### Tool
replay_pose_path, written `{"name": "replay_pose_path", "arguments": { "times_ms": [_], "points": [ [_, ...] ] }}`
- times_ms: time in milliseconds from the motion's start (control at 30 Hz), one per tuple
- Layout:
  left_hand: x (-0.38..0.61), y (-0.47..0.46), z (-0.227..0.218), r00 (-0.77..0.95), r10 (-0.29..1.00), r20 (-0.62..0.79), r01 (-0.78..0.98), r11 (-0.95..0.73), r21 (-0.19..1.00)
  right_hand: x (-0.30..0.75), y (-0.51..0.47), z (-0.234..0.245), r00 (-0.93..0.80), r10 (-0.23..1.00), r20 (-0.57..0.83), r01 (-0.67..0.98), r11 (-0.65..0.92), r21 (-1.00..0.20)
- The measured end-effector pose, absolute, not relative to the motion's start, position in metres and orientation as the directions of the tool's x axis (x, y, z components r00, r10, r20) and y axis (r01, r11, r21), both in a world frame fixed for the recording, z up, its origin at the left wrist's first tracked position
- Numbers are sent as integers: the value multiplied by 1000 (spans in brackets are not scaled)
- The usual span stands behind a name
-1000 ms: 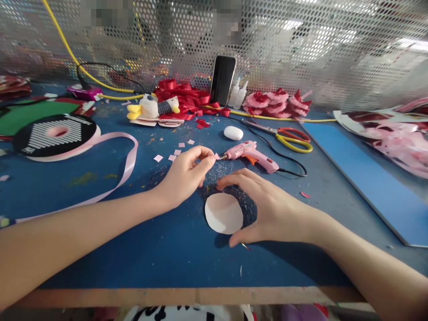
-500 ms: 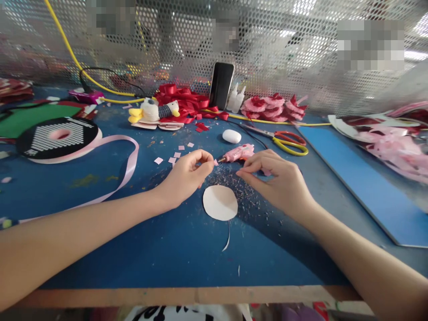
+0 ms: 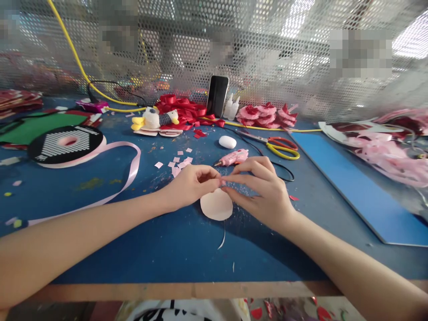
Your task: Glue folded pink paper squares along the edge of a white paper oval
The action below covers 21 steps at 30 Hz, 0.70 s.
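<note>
My left hand (image 3: 197,185) is closed in a pinch, a small pink piece of ribbon (image 3: 222,182) showing at its fingertips. From the other side, my right hand (image 3: 259,191) meets it, with its forefinger and thumb tips at the same small piece. Directly below both hands lies a pale round disc (image 3: 216,207), its upper edge partly covered by the fingers. Just beyond them is a pink glue gun (image 3: 233,157), its nozzle pointing left. Several small pink ribbon squares (image 3: 176,159) are scattered behind my left hand.
A ribbon spool (image 3: 67,143) stands left, its pink ribbon trailing. Scissors (image 3: 282,147), a white oval object (image 3: 227,141), a phone (image 3: 217,96), red ribbon (image 3: 182,109) and a plush duck (image 3: 155,119) sit further back. A blue board (image 3: 354,187) lies right.
My hands, apart before, have come together above the disc. My right hand has moved left to the small pink piece, and the left hand has come slightly nearer. The view has shifted a little.
</note>
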State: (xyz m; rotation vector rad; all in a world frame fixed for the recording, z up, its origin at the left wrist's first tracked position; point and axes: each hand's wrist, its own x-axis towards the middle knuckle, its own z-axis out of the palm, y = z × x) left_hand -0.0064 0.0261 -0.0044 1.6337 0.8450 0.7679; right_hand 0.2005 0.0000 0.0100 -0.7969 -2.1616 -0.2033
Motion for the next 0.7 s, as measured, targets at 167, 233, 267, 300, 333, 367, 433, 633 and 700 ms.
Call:
{"name": "replay_pose_path", "arguments": {
  "times_ms": [167, 233, 267, 300, 333, 367, 433, 633, 700],
  "points": [
    [-7, 27, -6, 554, 829, 71, 151, -184, 971, 202, 1, 8, -454, 516, 726, 611, 774, -168],
    [-7, 27, -7, 532, 842, 86, 171, -207, 963, 203, 2, 7, -443, 533, 721, 621, 763, -182],
    [-7, 27, -7, 518, 850, 97, 179, -218, 959, 203, 2, 7, -439, 539, 719, 626, 757, -185],
    [-7, 27, -7, 504, 857, 108, 185, -229, 956, 203, 2, 7, -439, 543, 715, 632, 753, -184],
    [-7, 27, -7, 491, 863, 121, 189, -241, 952, 204, 2, 7, -440, 546, 713, 638, 749, -180],
    [-7, 27, -7, 479, 868, 132, 191, -250, 949, 204, 2, 7, -441, 549, 710, 645, 744, -174],
    [-7, 26, -6, 452, 880, 146, 195, -257, 946, 204, 2, 7, -436, 557, 707, 660, 732, -170],
    [-7, 27, -6, 452, 886, 101, 195, -209, 958, 206, 3, 6, -434, 557, 708, 661, 731, -169],
    [-7, 28, -7, 478, 872, 107, 196, -225, 955, 206, 2, 5, -448, 547, 707, 662, 735, -149]
  ]
}}
